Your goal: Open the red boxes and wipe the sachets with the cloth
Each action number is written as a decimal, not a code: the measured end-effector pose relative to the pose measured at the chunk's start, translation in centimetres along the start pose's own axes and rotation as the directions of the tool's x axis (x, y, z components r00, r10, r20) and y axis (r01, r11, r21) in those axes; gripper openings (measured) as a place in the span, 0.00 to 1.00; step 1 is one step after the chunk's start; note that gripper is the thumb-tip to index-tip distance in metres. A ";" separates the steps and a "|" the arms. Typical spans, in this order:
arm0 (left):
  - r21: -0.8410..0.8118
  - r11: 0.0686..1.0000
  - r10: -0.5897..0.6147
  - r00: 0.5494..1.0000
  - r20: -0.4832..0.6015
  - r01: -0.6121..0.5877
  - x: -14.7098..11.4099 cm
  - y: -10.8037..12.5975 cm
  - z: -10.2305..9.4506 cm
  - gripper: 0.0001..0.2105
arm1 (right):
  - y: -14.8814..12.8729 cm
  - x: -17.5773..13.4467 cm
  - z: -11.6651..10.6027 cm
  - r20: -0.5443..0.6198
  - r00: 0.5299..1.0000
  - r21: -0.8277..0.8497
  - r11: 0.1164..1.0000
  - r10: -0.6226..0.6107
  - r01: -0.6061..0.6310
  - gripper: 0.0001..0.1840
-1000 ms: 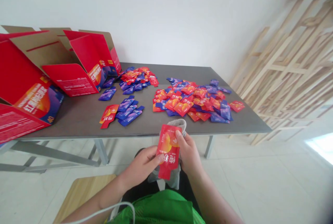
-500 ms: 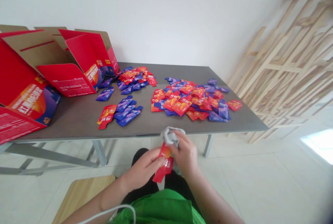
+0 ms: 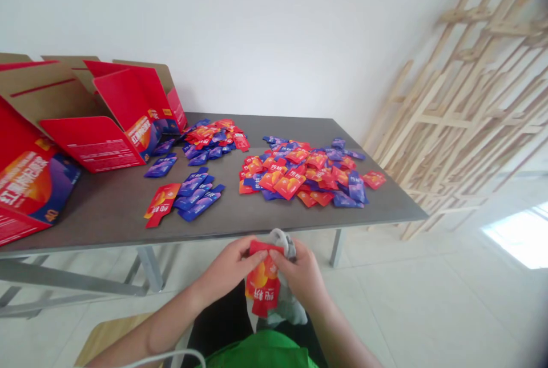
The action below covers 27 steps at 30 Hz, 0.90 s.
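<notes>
In front of my lap, below the table edge, my left hand (image 3: pixel 231 265) pinches the top of a red sachet (image 3: pixel 264 285) with an orange print and white lettering. A second red sachet seems to lie behind it. My right hand (image 3: pixel 305 274) is closed on a grey cloth (image 3: pixel 293 308), and its thumb presses the sachet's upper right corner. The cloth hangs down behind the sachet, partly hidden by it. Nearest on the tabletop are a few red sachets (image 3: pixel 161 202) lying beside several purple sachets (image 3: pixel 199 197).
Open red cartons (image 3: pixel 85 142) stand along the left of the dark table (image 3: pixel 240 219). A large mixed sachet heap (image 3: pixel 299 171) lies centre right, a smaller heap (image 3: pixel 214 137) farther back. Wooden easels (image 3: pixel 454 100) lean against the right wall. A wooden stool (image 3: pixel 111 334) is at lower left.
My hands have drawn together, and both thumbs now meet on the sachet's top edge. The sachet has turned to face me, and the cloth has spread downward behind it. The view has shifted slightly.
</notes>
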State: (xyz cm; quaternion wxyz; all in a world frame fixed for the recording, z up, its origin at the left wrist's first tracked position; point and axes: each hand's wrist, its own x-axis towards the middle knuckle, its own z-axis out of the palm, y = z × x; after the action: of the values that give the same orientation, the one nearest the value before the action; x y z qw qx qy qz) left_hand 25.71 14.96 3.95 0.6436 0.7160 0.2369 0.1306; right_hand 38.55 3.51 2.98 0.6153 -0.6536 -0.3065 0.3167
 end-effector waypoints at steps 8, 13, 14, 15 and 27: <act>0.047 0.997 0.065 0.979 -0.192 -0.057 6.5 1.9 -0.6 0.15 | 3.0 2.1 -4.4 -0.387 0.906 0.149 0.981 0.170 -0.120 0.26; 0.086 0.966 0.259 0.912 -0.317 -0.244 16.4 4.4 0.5 0.21 | 3.3 2.9 -5.6 -0.437 0.884 0.159 0.982 0.166 -0.106 0.24; 0.121 0.963 0.267 0.909 -0.319 -0.240 18.5 5.1 0.5 0.22 | 3.3 3.1 -5.7 -0.441 0.883 0.147 0.984 0.158 -0.103 0.24; 0.168 0.959 0.272 0.907 -0.322 -0.228 20.5 5.7 0.4 0.22 | 3.3 3.2 -5.7 -0.444 0.883 0.139 0.985 0.155 -0.104 0.24; 0.662 0.749 0.381 0.840 -0.387 -0.034 13.8 0.5 -4.3 0.17 | 4.4 4.0 -6.7 -0.403 0.896 0.167 0.978 0.187 -0.129 0.25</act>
State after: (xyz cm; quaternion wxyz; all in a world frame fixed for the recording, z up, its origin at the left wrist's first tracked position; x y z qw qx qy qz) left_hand 35.50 25.65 3.37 0.2620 0.8527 0.3403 0.2973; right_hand 46.36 2.29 -1.25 0.6815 -0.6854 -0.0919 0.2393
